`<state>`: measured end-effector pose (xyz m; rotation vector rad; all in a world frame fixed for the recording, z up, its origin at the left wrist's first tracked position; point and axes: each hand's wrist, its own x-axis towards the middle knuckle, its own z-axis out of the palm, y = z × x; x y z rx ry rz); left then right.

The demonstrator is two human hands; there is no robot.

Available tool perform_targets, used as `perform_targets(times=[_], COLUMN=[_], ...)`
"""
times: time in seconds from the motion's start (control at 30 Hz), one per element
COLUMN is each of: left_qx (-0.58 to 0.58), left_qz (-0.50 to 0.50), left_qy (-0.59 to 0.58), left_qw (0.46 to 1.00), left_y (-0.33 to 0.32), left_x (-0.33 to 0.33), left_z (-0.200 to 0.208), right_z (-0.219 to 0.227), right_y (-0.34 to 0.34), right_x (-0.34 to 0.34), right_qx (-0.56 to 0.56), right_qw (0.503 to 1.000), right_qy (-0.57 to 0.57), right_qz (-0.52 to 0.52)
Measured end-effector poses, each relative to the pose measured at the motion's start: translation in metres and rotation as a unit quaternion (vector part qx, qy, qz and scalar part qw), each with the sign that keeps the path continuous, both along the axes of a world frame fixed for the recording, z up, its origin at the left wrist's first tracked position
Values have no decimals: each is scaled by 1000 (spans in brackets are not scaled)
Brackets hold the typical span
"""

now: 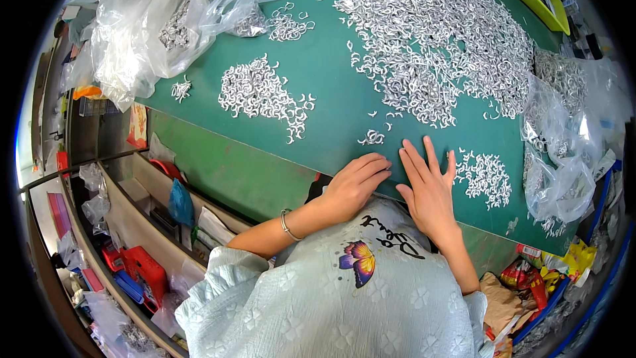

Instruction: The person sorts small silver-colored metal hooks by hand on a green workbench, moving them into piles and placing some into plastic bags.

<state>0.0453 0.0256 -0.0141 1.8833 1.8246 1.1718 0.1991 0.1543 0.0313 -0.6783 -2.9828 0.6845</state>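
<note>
At the near edge of the green tabletop (331, 103), my left hand (356, 184) is closed, its fingers bent and pressed together. Whatever its fingertips may hold is hidden. Beside it, my right hand (426, 185) lies open on the table with its fingers spread. Just beyond both hands sits a tiny cluster of curved silver metal pieces (371, 137). To the right of my right hand is a small pile of similar pieces (487, 178). A larger pile of crescent-shaped pieces (255, 89) lies to the left, and a wide heap of silver pieces (434, 40) covers the far right.
Clear plastic bags (156, 26) of metal pieces crowd the far left, and more bags (563, 152) stand at the right edge. A yellow-green tray (540, 0) is at the far right corner. Below the table at left, an open drawer (142, 185) holds odds and ends.
</note>
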Motion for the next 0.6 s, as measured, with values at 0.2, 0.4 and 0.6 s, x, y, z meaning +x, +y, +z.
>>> perform_targets(times=[0.2, 0.4, 0.6], left_qx=[11, 5, -4], left_qz=[0, -3, -7], left_qy=[3, 8, -7], left_qw=[1000, 1000, 1000], left_y=[11, 5, -1], left_x=[5, 0, -4], left_z=[4, 0, 5], right_z=[-7, 7, 6], right_y=[24, 9, 3], right_x=[-33, 2, -1], right_qx=[48, 69, 34], right_qw=[997, 996, 998], right_qy=[67, -46, -32], right_qz=[10, -9, 30])
